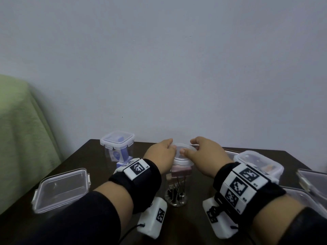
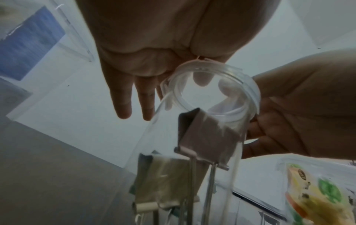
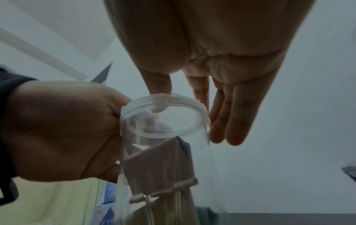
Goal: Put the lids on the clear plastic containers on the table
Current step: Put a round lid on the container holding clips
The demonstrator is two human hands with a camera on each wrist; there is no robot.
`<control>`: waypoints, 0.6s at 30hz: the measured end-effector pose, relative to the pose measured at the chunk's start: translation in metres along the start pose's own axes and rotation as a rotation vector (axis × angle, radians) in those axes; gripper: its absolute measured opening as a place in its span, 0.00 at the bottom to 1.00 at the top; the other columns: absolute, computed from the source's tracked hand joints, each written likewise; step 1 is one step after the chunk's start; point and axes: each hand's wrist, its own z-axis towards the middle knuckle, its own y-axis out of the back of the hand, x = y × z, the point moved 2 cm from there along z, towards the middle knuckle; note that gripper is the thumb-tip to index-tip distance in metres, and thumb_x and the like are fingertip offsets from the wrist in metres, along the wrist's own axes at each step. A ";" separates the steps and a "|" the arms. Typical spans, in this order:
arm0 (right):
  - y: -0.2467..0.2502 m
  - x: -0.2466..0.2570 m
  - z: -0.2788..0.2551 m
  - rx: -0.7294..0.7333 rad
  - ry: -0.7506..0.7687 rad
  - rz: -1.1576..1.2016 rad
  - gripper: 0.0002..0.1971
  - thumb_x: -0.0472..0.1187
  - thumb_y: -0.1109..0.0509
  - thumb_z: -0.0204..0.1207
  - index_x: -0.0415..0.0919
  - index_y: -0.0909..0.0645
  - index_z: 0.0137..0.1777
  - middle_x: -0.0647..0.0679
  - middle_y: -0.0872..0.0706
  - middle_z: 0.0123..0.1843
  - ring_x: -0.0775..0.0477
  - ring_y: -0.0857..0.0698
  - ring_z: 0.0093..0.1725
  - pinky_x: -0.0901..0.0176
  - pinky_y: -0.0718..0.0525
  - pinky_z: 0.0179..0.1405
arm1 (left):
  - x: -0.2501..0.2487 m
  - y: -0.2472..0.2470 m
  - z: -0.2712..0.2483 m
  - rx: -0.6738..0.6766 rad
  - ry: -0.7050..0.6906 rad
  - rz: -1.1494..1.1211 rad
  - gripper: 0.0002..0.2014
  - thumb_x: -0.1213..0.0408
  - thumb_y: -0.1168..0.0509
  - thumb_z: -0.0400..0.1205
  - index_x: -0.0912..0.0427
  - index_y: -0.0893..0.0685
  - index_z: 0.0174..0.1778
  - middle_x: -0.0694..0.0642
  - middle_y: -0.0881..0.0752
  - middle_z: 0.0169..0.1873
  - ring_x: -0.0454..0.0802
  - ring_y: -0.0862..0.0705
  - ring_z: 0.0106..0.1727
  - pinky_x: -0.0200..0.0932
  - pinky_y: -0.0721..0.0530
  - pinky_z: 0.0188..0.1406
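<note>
A tall clear round jar (image 1: 177, 188) with binder clips inside stands mid-table. Its round clear lid (image 1: 183, 146) sits on the mouth. My left hand (image 1: 164, 149) lies against the lid's left side. In the left wrist view its thumb presses on top of the lid (image 2: 212, 91) while its fingers (image 2: 123, 105) stretch straight past the jar (image 2: 192, 152). My right hand (image 1: 196, 147) arches over the lid from the right. The right wrist view shows its thumb tip on the lid (image 3: 163, 115) and its straight fingers (image 3: 231, 121) along the rim.
A lidded square container (image 1: 117, 144) with a blue item stands at the back left. A flat rectangular container (image 1: 62, 188) lies front left. Another container (image 1: 258, 161) and more clear plastic (image 1: 311, 179) crowd the right. A green cloth (image 1: 21, 129) hangs beside the dark table (image 1: 185, 227).
</note>
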 end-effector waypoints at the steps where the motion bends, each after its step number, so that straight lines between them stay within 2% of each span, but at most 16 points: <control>1: 0.000 -0.001 0.000 -0.009 -0.005 0.010 0.30 0.56 0.30 0.74 0.42 0.26 0.73 0.46 0.18 0.69 0.46 0.20 0.68 0.56 0.25 0.65 | 0.000 0.000 0.000 0.001 0.003 -0.006 0.23 0.58 0.46 0.87 0.56 0.33 0.79 0.53 0.31 0.79 0.49 0.33 0.79 0.36 0.40 0.76; 7: -0.003 -0.004 -0.001 -0.031 -0.029 0.082 0.27 0.54 0.29 0.74 0.42 0.23 0.70 0.48 0.17 0.67 0.47 0.18 0.65 0.55 0.23 0.66 | 0.005 -0.003 -0.003 0.034 0.014 -0.109 0.24 0.58 0.48 0.87 0.54 0.36 0.81 0.51 0.34 0.80 0.47 0.35 0.80 0.35 0.42 0.76; 9: -0.004 -0.005 -0.001 -0.025 -0.043 0.121 0.26 0.54 0.29 0.74 0.42 0.23 0.69 0.48 0.16 0.65 0.46 0.17 0.62 0.51 0.20 0.64 | 0.006 -0.005 -0.003 0.076 0.016 -0.133 0.25 0.54 0.47 0.87 0.53 0.38 0.81 0.53 0.34 0.80 0.48 0.33 0.79 0.37 0.41 0.76; 11: -0.005 -0.005 0.001 -0.015 -0.062 0.172 0.25 0.53 0.29 0.74 0.42 0.22 0.67 0.46 0.15 0.61 0.44 0.16 0.59 0.43 0.15 0.59 | 0.005 -0.004 -0.005 0.110 0.006 -0.107 0.31 0.47 0.43 0.83 0.54 0.40 0.82 0.54 0.32 0.79 0.49 0.30 0.77 0.37 0.36 0.75; 13: -0.006 -0.005 0.002 -0.010 -0.076 0.212 0.23 0.51 0.28 0.73 0.41 0.21 0.66 0.44 0.15 0.61 0.42 0.15 0.57 0.41 0.15 0.57 | 0.005 -0.002 -0.008 0.158 -0.015 -0.039 0.42 0.43 0.35 0.77 0.55 0.44 0.83 0.53 0.32 0.79 0.48 0.30 0.76 0.33 0.34 0.66; 15: -0.006 -0.005 0.003 -0.008 -0.078 0.213 0.23 0.50 0.28 0.73 0.41 0.20 0.66 0.44 0.15 0.61 0.41 0.14 0.56 0.41 0.15 0.58 | 0.005 0.000 -0.011 0.199 -0.005 -0.047 0.50 0.45 0.26 0.71 0.54 0.47 0.84 0.51 0.32 0.78 0.45 0.27 0.73 0.28 0.32 0.58; 18: -0.007 -0.005 0.004 -0.010 -0.081 0.210 0.22 0.50 0.28 0.74 0.41 0.20 0.66 0.45 0.14 0.59 0.42 0.13 0.55 0.42 0.15 0.58 | 0.004 0.001 -0.013 0.222 -0.003 -0.086 0.55 0.52 0.21 0.67 0.54 0.49 0.84 0.50 0.30 0.76 0.33 0.23 0.54 0.13 0.27 0.33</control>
